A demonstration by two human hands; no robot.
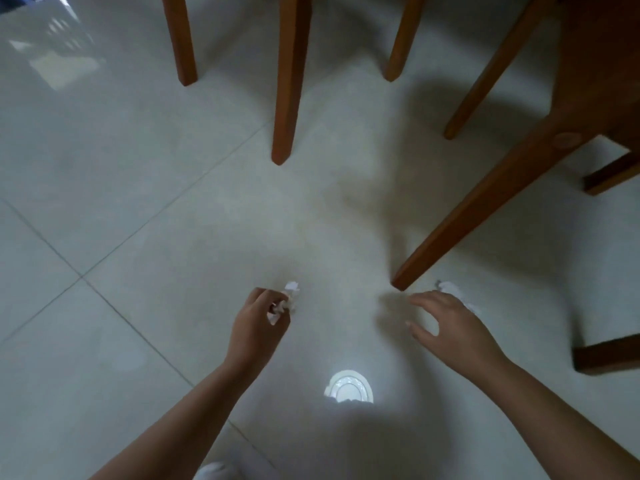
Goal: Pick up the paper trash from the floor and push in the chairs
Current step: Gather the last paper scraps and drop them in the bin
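We had one crumpled paper scrap (284, 302) pinched in the curled fingers of our left hand (258, 327), just above the floor. A second scrap (456, 293) lay on the tiles just beside the foot of the nearest chair leg (485, 209). Our right hand (448, 329) was spread wide over its near edge and held nothing. Whether the fingers touched the paper we could not tell, as the hand hid part of it.

We judged the paper-gathering step half done. The next move called for closing the right fingers round that second scrap without knocking the leg. The chairs still waited to be pushed in.

The floor (121, 202) was pale glossy tile with thin grout lines, and it mirrored a round ceiling light (349, 388) between our arms. More wooden chair legs (287, 81) stood farther off.
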